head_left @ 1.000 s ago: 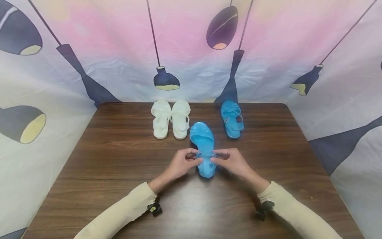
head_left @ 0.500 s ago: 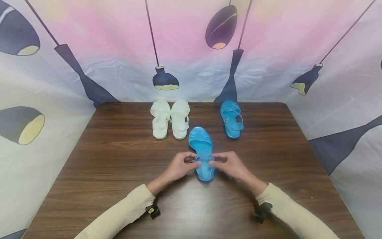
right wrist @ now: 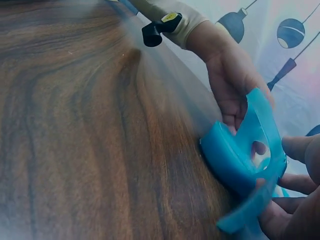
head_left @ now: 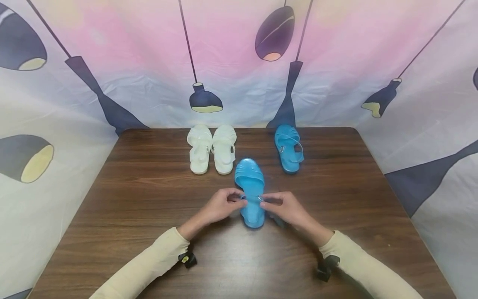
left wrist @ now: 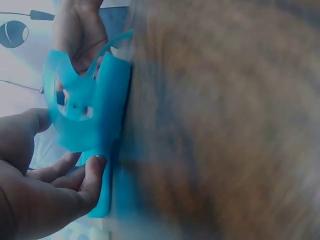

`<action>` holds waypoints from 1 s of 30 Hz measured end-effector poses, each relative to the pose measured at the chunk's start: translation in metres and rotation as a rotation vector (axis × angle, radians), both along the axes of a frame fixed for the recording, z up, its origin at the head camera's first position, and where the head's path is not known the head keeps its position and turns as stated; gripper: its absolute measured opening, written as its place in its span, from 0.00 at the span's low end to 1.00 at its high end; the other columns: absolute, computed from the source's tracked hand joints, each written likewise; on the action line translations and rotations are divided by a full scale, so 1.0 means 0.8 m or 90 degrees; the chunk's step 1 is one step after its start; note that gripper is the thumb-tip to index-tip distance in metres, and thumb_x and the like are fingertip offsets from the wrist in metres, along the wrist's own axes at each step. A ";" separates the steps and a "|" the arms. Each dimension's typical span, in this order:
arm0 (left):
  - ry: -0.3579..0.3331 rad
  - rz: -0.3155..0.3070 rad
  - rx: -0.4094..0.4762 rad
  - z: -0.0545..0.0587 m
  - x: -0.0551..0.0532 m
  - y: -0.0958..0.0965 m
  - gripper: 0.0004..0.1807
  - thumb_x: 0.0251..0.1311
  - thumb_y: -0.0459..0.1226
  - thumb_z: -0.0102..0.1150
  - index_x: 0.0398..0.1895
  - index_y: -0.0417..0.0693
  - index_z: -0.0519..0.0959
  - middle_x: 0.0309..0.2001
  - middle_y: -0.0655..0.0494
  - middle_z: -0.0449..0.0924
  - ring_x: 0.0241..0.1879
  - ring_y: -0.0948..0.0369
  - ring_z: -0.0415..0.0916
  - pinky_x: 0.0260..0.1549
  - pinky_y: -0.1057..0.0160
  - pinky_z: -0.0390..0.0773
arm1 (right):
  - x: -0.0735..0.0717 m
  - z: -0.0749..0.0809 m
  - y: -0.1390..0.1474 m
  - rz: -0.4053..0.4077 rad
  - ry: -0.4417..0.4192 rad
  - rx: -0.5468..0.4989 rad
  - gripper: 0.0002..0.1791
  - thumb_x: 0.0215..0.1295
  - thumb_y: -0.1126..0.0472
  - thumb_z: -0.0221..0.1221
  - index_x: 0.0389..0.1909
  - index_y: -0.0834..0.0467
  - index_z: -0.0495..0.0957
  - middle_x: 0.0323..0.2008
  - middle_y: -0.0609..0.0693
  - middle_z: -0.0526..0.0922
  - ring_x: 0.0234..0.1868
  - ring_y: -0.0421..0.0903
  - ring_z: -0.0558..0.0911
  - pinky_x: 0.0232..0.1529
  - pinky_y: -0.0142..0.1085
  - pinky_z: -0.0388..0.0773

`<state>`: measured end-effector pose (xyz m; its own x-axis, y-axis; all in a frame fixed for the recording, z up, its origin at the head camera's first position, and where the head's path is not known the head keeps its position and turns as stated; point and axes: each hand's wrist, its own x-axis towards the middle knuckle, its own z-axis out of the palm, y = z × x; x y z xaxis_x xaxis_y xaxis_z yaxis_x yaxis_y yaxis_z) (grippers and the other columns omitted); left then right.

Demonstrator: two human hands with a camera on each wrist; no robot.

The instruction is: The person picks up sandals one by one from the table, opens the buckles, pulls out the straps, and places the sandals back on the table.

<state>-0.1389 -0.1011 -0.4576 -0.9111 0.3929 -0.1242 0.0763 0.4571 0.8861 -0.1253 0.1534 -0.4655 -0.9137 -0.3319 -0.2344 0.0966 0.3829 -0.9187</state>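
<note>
A blue jelly sandal [head_left: 250, 176] lies at the middle of the table, toe pointing away, between both hands. My left hand [head_left: 220, 206] pinches its left side near the ankle, thumb over the inner edge. Opposite it, my right hand [head_left: 287, 206] pinches the right side beside a small metal buckle [head_left: 260, 198]. A loose strap [right wrist: 245, 212] sticks out from the sandal by the right fingers in the right wrist view. In the left wrist view, the sandal's heel part [left wrist: 80, 105] stands between the two hands. Fingertips behind the sandal are partly hidden.
At the back of the wooden table [head_left: 149, 199] stand a left white sandal [head_left: 199, 149] and a right white sandal [head_left: 224, 149], side by side. Another blue sandal [head_left: 289, 149] stands further right, its strap fastened. A printed curtain [head_left: 239, 62] borders the table.
Both hands and the blue sandal have come slightly nearer to me and a little left. The loose strap beneath the right hand shows more plainly. The other sandals stay put.
</note>
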 end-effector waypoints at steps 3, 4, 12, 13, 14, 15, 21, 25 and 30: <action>0.047 -0.003 -0.036 0.006 -0.005 0.001 0.19 0.66 0.45 0.67 0.56 0.44 0.82 0.48 0.51 0.86 0.46 0.58 0.83 0.45 0.59 0.84 | 0.000 0.000 0.005 0.004 -0.004 -0.017 0.26 0.68 0.48 0.67 0.61 0.57 0.81 0.59 0.56 0.83 0.58 0.53 0.83 0.51 0.43 0.84; 0.070 -0.011 -0.046 0.008 -0.007 0.003 0.20 0.66 0.45 0.67 0.56 0.45 0.82 0.48 0.51 0.85 0.47 0.59 0.82 0.46 0.58 0.84 | 0.000 0.000 0.007 0.002 -0.010 -0.027 0.26 0.68 0.49 0.67 0.62 0.58 0.80 0.60 0.57 0.82 0.58 0.54 0.84 0.51 0.44 0.85; 0.173 -0.154 -0.087 0.012 -0.035 0.017 0.19 0.69 0.48 0.64 0.56 0.47 0.82 0.51 0.56 0.85 0.49 0.61 0.81 0.50 0.59 0.81 | 0.001 -0.002 0.017 0.003 -0.009 -0.019 0.26 0.70 0.50 0.66 0.61 0.62 0.80 0.55 0.59 0.85 0.49 0.51 0.88 0.46 0.43 0.86; 0.177 -0.175 -0.089 0.011 -0.039 0.019 0.19 0.70 0.48 0.63 0.56 0.47 0.83 0.49 0.58 0.85 0.48 0.63 0.81 0.49 0.60 0.81 | 0.001 -0.003 0.018 0.005 -0.006 -0.011 0.25 0.70 0.50 0.66 0.61 0.62 0.80 0.54 0.59 0.86 0.47 0.51 0.89 0.45 0.42 0.87; 0.181 -0.196 -0.091 0.009 -0.043 0.021 0.19 0.70 0.48 0.62 0.55 0.47 0.83 0.48 0.59 0.85 0.46 0.64 0.81 0.47 0.62 0.81 | 0.002 -0.003 0.018 0.007 -0.006 -0.001 0.24 0.70 0.51 0.65 0.60 0.61 0.81 0.52 0.58 0.87 0.46 0.50 0.89 0.44 0.42 0.87; 0.184 -0.213 -0.095 0.009 -0.047 0.023 0.18 0.71 0.48 0.62 0.55 0.47 0.83 0.47 0.60 0.85 0.46 0.65 0.80 0.47 0.63 0.81 | 0.002 -0.004 0.018 0.011 -0.002 0.005 0.23 0.71 0.51 0.65 0.59 0.62 0.81 0.50 0.57 0.87 0.44 0.49 0.89 0.43 0.42 0.87; 0.176 -0.315 -0.098 0.004 -0.063 0.034 0.16 0.71 0.47 0.62 0.52 0.46 0.84 0.45 0.62 0.86 0.47 0.69 0.81 0.49 0.67 0.80 | 0.003 -0.005 0.015 0.004 -0.020 0.018 0.20 0.70 0.49 0.65 0.54 0.60 0.84 0.46 0.54 0.89 0.41 0.48 0.88 0.41 0.41 0.87; 0.136 -0.352 -0.089 0.004 -0.067 0.035 0.16 0.71 0.45 0.62 0.53 0.46 0.84 0.48 0.61 0.86 0.51 0.68 0.81 0.52 0.67 0.80 | 0.002 -0.006 0.014 -0.002 -0.035 0.018 0.19 0.71 0.49 0.64 0.50 0.60 0.85 0.42 0.52 0.89 0.41 0.47 0.88 0.41 0.41 0.86; 0.106 -0.371 -0.068 0.000 -0.070 0.032 0.14 0.69 0.43 0.64 0.53 0.47 0.85 0.49 0.62 0.86 0.52 0.68 0.81 0.53 0.66 0.79 | 0.001 -0.009 0.017 0.015 -0.028 0.023 0.18 0.72 0.50 0.64 0.50 0.61 0.85 0.41 0.52 0.89 0.41 0.47 0.87 0.42 0.42 0.86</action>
